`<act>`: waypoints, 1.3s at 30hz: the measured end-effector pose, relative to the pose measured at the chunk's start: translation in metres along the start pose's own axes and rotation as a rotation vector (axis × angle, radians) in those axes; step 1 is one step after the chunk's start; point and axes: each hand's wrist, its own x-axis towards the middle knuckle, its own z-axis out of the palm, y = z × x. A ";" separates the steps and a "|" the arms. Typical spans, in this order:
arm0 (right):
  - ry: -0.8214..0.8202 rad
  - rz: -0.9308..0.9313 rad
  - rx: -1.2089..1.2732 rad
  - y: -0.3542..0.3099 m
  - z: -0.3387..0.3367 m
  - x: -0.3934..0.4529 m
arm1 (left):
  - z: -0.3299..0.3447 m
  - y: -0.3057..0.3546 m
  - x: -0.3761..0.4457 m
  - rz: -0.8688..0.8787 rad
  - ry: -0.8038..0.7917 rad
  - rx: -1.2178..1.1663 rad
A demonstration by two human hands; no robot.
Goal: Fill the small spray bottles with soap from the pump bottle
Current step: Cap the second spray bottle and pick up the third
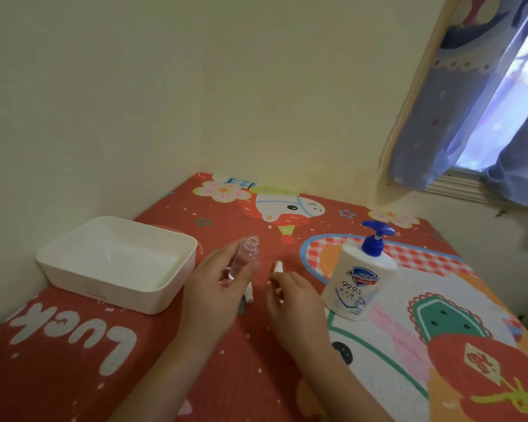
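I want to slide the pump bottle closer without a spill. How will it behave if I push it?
The pump bottle looks wide and squat, so it probably resists tipping if pushed low. The soft patterned cloth under it may drag or bunch rather than let it glide. Pushing at the blue pump would likelier tilt it.

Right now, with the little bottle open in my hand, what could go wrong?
The small spray bottle in your left hand is uncapped and tilted, with clear liquid inside, so it might spill onto the red cloth. Its narrow neck could make soap from the pump bottle miss. The white spray cap in your right hand may slip.
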 end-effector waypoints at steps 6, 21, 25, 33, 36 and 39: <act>-0.079 0.052 -0.125 -0.019 0.039 0.007 | 0.000 -0.010 0.001 -0.084 0.025 -0.060; 0.114 0.196 0.031 -0.024 0.009 0.023 | -0.004 -0.024 -0.005 -0.068 0.090 -0.049; 0.254 0.106 0.250 -0.024 -0.045 0.032 | -0.002 -0.024 -0.007 -0.065 0.068 -0.026; 0.019 -0.217 0.206 -0.027 -0.109 0.043 | -0.002 -0.026 -0.009 -0.053 0.036 0.006; -0.065 -0.269 0.101 -0.025 -0.111 0.049 | -0.001 -0.023 -0.010 -0.020 0.026 0.019; -0.099 -0.320 0.041 -0.028 -0.113 0.055 | 0.000 -0.025 -0.012 0.012 0.022 0.060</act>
